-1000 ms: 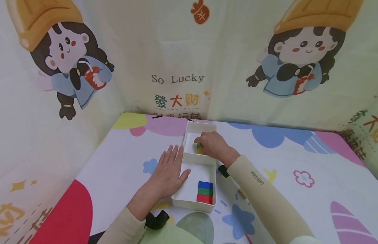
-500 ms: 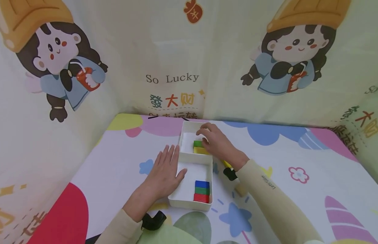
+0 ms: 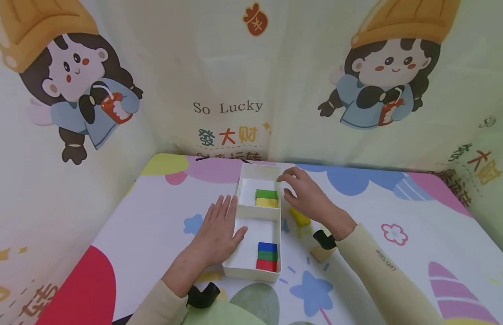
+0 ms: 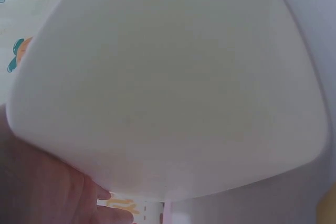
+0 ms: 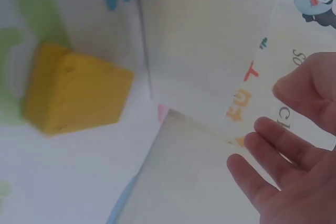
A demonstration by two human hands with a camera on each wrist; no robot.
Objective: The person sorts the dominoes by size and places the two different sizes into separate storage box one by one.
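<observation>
A white box (image 3: 251,272), or two set end to end, has a far and a near compartment. In the far one a green block (image 3: 267,194) and a yellow block (image 3: 267,202) lie side by side. The near one holds a blue block (image 3: 267,247), a darker green block (image 3: 267,255) and a red block (image 3: 266,265) in a row. My left hand (image 3: 216,237) lies along the left rim with straight fingers; the left wrist view is mostly white box wall (image 4: 168,87). Holding nothing, my right hand (image 3: 308,194) hovers by the far right rim, fingers loosely bent.
Outside the box, right of it, lies a loose yellow block (image 3: 300,216), also large in the right wrist view (image 5: 79,90). A wood-coloured block (image 3: 321,253) sits nearer, below my right wrist. A printed fabric wall (image 3: 300,90) stands behind the patterned table.
My right hand has let go of the green block in the far compartment and drawn out to the right, past the rim. The left hand stays put; the camera view shifts slightly.
</observation>
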